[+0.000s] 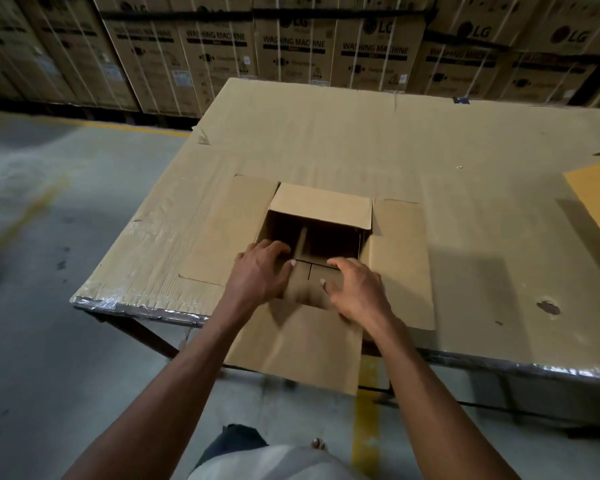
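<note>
Open carton (321,202) sits at the near edge of the cardboard-covered table (326,140), flaps (400,265) splayed flat. My left hand (262,268) and right hand (355,285) both clasp its near rim, fingers hooked inside, thumbs outside, likely to steady and square it.

A wall of stacked brown cartons (291,46), strapped and printed "LG Washing Machine", filled the far side of the room. The floor (66,237) was grey, stained concrete with a yellow line (118,125) painted along the foot of the cartons and another near the surface's front edge. The surface (326,133) was covered in flat cardboard, bound with clear film at its near edge (136,306), and stood on dark metal legs (142,332). The light was dim.
</note>
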A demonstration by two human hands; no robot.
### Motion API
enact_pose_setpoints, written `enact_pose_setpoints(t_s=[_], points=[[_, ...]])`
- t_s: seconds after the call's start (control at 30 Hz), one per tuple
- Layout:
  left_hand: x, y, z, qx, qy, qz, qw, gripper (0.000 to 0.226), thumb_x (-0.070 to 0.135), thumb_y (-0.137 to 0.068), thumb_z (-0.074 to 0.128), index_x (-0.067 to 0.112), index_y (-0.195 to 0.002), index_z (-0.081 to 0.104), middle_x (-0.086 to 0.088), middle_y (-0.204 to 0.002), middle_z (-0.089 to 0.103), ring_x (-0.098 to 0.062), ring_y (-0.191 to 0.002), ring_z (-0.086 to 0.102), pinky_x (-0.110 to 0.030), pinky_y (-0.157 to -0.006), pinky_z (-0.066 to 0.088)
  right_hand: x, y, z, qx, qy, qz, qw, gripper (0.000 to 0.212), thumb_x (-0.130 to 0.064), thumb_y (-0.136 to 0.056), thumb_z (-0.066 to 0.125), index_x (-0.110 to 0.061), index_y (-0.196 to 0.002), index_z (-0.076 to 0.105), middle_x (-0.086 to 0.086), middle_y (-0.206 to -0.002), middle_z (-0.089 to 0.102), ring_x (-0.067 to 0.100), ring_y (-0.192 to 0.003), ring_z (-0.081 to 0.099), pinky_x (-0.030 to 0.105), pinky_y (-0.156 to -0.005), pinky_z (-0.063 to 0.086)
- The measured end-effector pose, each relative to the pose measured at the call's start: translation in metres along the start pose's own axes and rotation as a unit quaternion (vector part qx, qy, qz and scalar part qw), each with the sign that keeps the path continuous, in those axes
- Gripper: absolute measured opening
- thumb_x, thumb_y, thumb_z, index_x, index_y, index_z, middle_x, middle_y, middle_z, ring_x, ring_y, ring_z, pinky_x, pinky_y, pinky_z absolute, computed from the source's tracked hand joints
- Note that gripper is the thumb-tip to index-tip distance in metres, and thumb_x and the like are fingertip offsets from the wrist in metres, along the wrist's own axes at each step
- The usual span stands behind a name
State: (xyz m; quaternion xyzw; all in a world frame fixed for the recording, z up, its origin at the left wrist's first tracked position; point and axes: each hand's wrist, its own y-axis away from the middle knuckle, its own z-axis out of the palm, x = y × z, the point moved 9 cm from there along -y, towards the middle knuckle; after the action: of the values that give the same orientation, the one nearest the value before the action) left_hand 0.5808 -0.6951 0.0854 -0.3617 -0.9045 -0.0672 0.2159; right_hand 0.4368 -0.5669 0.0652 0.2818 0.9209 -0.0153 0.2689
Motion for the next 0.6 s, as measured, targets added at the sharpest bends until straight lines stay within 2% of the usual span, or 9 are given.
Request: enact_pose_setpoints(t_s=[0.1, 0.23, 0.33, 0.47, 0.6], points=[[0.01, -0.031, 0.019, -0.061, -0.036, 0.011, 0.997, 0.046, 0.046, -0.096, 0.058, 0.021, -0.135, 0.059, -0.004, -0.128, 0.063, -0.026, -0.115, 0.061, -0.046, -0.097, 0.051, -0.002, -0.028, 0.012, -0.055, 0.03, -0.002, 0.998, 0.065, -0.043, -0.098, 0.065, -0.024, -0.156, 0.043, 0.001, -0.162, 0.041, 0.025, -0.145, 0.042, 0.048, -0.12, 0.031], [0.013, -0.058, 0.037, -0.103, -0.082, 0.03, 0.991, 0.062, 0.041, -0.095, 0.06, 0.02, -0.151, 0.045, -0.006, -0.149, 0.049, -0.029, -0.134, 0.05, -0.049, -0.105, 0.047, -0.006, -0.052, 0.015, -0.069, 0.052, -0.003, 0.996, 0.081, -0.042, -0.098, 0.064, -0.024, -0.165, 0.021, 0.004, -0.174, 0.012, 0.03, -0.157, 0.021, 0.053, -0.124, 0.024], [0.016, -0.075, 0.031, -0.069, -0.075, 0.044, 0.994, 0.069, 0.044, -0.095, 0.061, 0.022, -0.155, 0.036, -0.004, -0.154, 0.043, -0.03, -0.138, 0.043, -0.049, -0.108, 0.043, -0.009, -0.062, 0.004, -0.032, 0.042, 0.01, 0.999, 0.098, -0.043, -0.098, 0.066, -0.029, -0.166, -0.002, 0.003, -0.175, 0.002, 0.034, -0.158, 0.017, 0.058, -0.123, 0.024], [0.028, -0.104, 0.007, 0.005, -0.055, 0.073, 0.996, 0.07, 0.046, -0.095, 0.06, 0.021, -0.155, 0.034, -0.006, -0.15, 0.044, -0.03, -0.135, 0.045, -0.046, -0.107, 0.042, -0.015, -0.08, -0.018, 0.039, 0.014, 0.016, 0.999, 0.107, -0.039, -0.096, 0.07, -0.034, -0.164, -0.013, 0.006, -0.174, 0.005, 0.038, -0.156, 0.019, 0.061, -0.12, 0.026], [0.032, -0.14, -0.002, -0.011, -0.022, 0.088, 0.996, 0.078, 0.042, -0.096, 0.061, 0.028, -0.161, 0.021, -0.011, -0.165, 0.025, -0.037, -0.15, 0.025, -0.053, -0.118, 0.03, -0.022, -0.103, -0.05, 0.151, -0.03, 0.011, 0.988, 0.118, -0.032, -0.093, 0.073, -0.038, -0.16, -0.024, 0.005, -0.174, 0.006, 0.037, -0.154, 0.027, 0.06, -0.117, 0.035]])
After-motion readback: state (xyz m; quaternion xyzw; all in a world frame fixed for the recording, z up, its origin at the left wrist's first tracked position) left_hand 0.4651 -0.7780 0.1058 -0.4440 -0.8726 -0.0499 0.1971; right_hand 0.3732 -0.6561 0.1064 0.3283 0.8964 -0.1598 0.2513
